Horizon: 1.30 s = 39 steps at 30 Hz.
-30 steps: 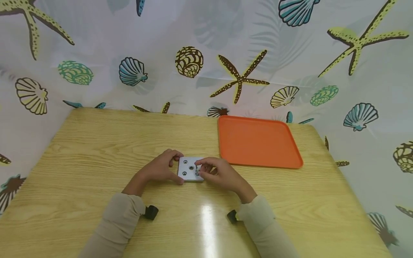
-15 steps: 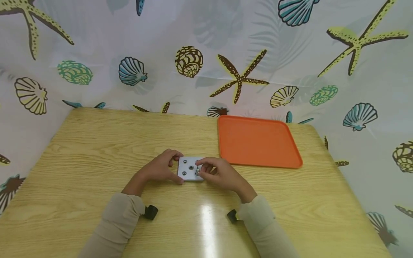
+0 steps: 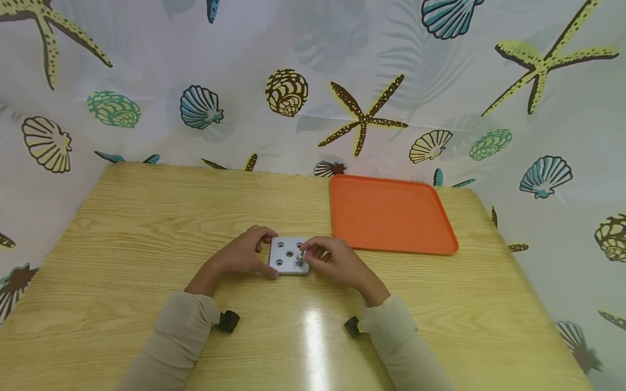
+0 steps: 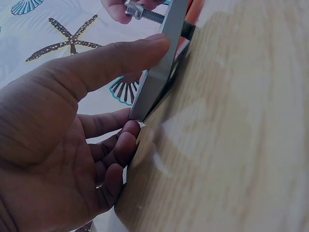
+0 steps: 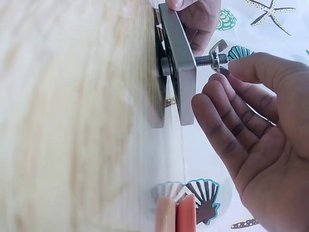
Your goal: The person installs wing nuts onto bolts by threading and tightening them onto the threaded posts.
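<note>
Wing nut [image 5: 216,59] on a bolt [image 5: 203,61], at the right fingers [image 5: 256,96]

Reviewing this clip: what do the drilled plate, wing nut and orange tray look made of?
Plate: probably metal; satin silver-grey, crisp edges. Wing nut: likely metal, shiny, given its bright glints. Tray: perhaps moulded plastic, smooth, evenly orange, rounded corners.
</note>
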{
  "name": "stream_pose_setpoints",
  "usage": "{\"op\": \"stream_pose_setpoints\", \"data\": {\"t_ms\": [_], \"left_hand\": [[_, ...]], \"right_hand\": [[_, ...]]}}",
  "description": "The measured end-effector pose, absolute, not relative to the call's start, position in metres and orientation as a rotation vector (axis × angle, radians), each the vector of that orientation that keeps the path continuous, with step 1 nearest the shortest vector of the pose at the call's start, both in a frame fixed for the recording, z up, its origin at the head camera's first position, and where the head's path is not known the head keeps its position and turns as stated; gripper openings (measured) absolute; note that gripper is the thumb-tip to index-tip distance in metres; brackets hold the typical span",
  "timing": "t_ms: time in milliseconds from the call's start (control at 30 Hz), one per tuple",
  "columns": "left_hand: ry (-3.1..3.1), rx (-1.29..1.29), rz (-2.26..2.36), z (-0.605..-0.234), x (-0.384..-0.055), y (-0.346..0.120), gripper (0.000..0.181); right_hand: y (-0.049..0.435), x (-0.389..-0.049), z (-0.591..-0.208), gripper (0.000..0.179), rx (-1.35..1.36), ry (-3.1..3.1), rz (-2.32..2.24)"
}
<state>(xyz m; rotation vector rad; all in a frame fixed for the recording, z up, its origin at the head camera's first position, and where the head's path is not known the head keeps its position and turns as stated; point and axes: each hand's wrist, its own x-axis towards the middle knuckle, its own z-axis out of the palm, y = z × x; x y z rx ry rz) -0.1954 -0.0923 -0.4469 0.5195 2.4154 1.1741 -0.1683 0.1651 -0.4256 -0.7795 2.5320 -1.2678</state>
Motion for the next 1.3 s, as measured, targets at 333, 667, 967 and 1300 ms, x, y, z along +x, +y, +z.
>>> {"op": "stream_pose_setpoints", "data": {"t_ms": [333,667,967,1300], "left_hand": [[2.417,0.522,1.175,-0.4477,-0.1959,-0.092,0.084],[2.419,0.515,1.174,-0.4454,-0.1956,-0.0917,0.084],[2.422,0.524,1.169,-0.4479,-0.1957,-0.0927,0.085],[2.418,0.527,1.176,-0.4474,-0.1968,-0.0928,0.085]], "right_hand": [[0.1652,-0.1677,-0.4271,0.011,-0.767,2.525,-1.307],[0.1654,-0.1683,-0.4261,0.01,-0.747,2.511,-1.32],[0.1641,-0.1678,-0.4255,0.009,-0.764,2.507,-1.328],[0.1641,-0.1674,-0.4247,0.01,-0.758,2.497,-1.323]]}}
